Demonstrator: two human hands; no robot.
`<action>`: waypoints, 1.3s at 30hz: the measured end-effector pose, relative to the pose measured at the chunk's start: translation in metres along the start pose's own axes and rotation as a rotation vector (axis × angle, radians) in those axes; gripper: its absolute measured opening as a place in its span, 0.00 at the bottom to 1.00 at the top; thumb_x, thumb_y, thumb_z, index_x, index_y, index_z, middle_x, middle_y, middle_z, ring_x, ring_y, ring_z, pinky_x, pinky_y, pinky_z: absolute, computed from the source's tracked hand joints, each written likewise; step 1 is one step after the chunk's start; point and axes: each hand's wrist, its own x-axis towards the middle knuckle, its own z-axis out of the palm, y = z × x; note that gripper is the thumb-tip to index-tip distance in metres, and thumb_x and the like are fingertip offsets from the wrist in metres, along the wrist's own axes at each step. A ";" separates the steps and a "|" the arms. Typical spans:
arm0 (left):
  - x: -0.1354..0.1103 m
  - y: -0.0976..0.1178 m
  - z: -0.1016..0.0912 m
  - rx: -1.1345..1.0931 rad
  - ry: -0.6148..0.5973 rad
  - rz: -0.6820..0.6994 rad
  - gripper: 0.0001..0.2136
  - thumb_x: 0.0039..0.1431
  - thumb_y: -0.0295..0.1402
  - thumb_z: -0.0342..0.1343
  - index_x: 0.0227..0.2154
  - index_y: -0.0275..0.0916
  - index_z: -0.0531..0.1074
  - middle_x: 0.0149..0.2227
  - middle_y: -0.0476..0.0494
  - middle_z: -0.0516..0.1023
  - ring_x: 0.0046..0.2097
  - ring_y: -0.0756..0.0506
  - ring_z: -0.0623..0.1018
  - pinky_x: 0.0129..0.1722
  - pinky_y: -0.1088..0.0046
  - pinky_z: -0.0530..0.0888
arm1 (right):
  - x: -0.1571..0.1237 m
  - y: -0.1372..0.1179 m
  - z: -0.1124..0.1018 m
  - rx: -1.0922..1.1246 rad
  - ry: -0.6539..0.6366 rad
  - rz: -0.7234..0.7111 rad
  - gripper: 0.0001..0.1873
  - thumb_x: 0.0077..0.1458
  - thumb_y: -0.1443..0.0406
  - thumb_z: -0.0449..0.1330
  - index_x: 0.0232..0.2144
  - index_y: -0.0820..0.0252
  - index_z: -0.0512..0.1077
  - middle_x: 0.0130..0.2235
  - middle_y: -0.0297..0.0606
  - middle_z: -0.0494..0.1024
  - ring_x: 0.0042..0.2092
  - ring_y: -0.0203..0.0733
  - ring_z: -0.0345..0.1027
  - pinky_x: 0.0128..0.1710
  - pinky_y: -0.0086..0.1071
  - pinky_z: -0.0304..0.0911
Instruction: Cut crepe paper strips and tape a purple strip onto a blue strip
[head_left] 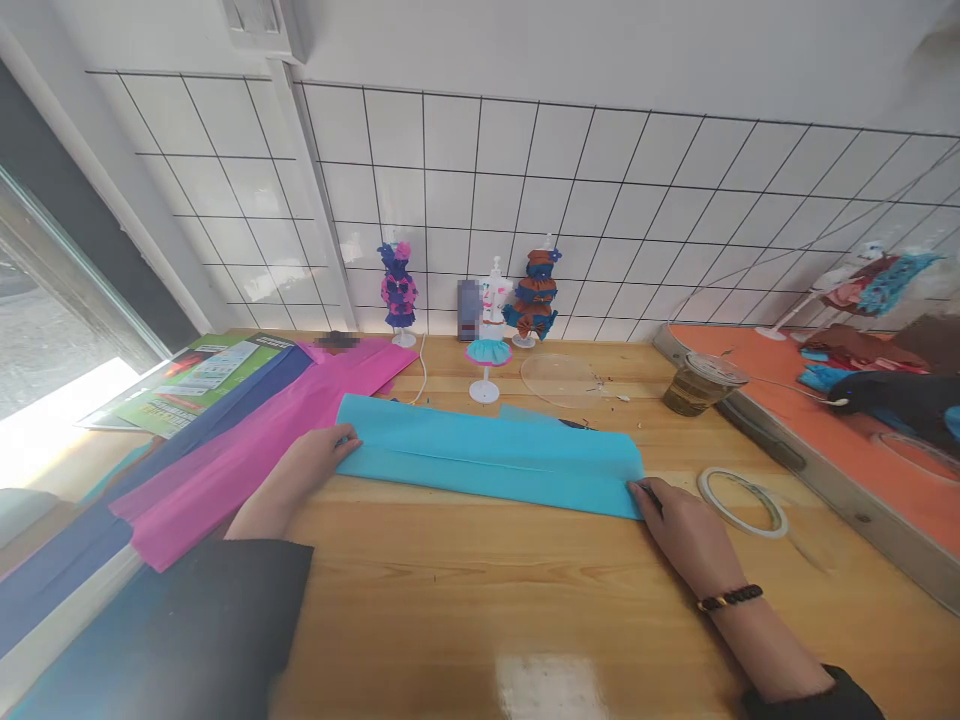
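Observation:
A long folded turquoise sheet (480,460), thin paper or cloth, stretches across the wooden table between my hands. My left hand (326,455) pinches its left edge. At the near right corner, my right hand (679,525) has thumb and fingers closed on the sheet. A crease runs along its length, and a translucent blue piece (532,413) shows behind its far edge. Just beyond that, a small dark object (577,424) is mostly hidden. To the right of my right hand lies a roll of narrow tape (742,502).
Pink sheets (247,440) and dark blue sheets (112,540) lie left, beside green printed packaging (202,375). Small dressed stands (487,350) are at the back near the tiled wall. A lidded cup (701,383) stands right, before an orange machine bed (750,375) bearing fabric.

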 end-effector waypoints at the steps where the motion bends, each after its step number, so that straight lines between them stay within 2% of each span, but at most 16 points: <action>1: 0.000 0.000 0.000 0.000 0.000 -0.001 0.17 0.54 0.48 0.41 0.31 0.42 0.68 0.28 0.47 0.74 0.31 0.43 0.72 0.28 0.72 0.63 | 0.000 0.000 0.000 -0.003 -0.006 0.010 0.19 0.58 0.55 0.42 0.28 0.57 0.68 0.25 0.39 0.75 0.29 0.45 0.68 0.25 0.32 0.53; 9: -0.004 0.004 -0.001 0.011 0.012 -0.001 0.16 0.55 0.47 0.40 0.31 0.42 0.67 0.29 0.47 0.74 0.32 0.43 0.72 0.28 0.72 0.62 | 0.001 0.003 0.001 -0.018 -0.015 0.015 0.20 0.58 0.54 0.41 0.28 0.57 0.67 0.24 0.39 0.74 0.29 0.45 0.68 0.25 0.32 0.53; 22: 0.002 -0.002 0.002 0.061 0.004 0.006 0.15 0.55 0.46 0.40 0.33 0.43 0.67 0.29 0.46 0.74 0.32 0.43 0.72 0.28 0.72 0.62 | 0.002 0.000 0.001 -0.094 0.012 -0.033 0.19 0.58 0.57 0.40 0.28 0.58 0.67 0.24 0.40 0.74 0.29 0.44 0.68 0.25 0.32 0.53; 39: -0.002 0.004 0.000 0.056 0.007 0.010 0.16 0.55 0.47 0.39 0.32 0.43 0.66 0.29 0.45 0.73 0.32 0.43 0.72 0.30 0.71 0.63 | 0.002 0.000 0.001 -0.138 0.026 -0.041 0.18 0.59 0.57 0.41 0.27 0.57 0.66 0.23 0.39 0.73 0.29 0.44 0.67 0.26 0.32 0.52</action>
